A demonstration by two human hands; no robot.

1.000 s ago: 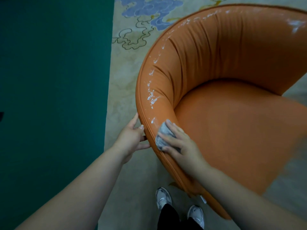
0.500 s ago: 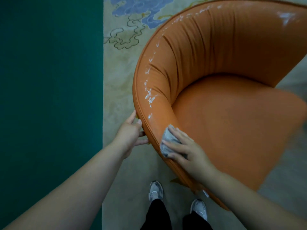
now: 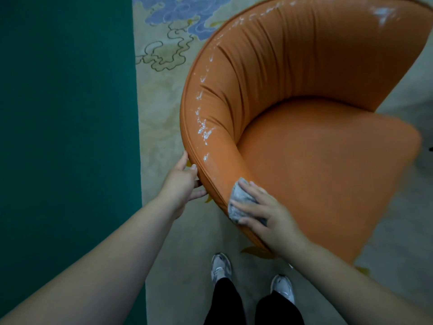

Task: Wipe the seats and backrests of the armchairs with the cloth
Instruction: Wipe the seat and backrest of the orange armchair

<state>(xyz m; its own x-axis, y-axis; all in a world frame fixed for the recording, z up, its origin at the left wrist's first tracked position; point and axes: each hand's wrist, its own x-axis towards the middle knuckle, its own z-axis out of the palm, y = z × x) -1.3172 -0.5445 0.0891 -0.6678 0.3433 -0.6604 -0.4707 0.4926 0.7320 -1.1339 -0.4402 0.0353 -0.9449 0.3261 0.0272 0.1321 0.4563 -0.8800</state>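
A pale beige carpet [image 3: 164, 127] with blue cloud swirls and outlined scrolls covers the floor. A plain dark green strip [image 3: 65, 137] borders it on the left. Two grey-white sneakers [image 3: 221, 266] below black trouser legs [image 3: 225, 301] stand on the carpet.

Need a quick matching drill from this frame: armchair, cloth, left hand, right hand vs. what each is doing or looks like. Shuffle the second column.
1. armchair
2. cloth
3. left hand
4. right hand

A. presses the cloth onto the arm rim
B. grey, crumpled, lying on the rim
C. orange, white flecks along the rim
D. holds the chair's outer edge

Pairs: 1-C, 2-B, 3-D, 4-A
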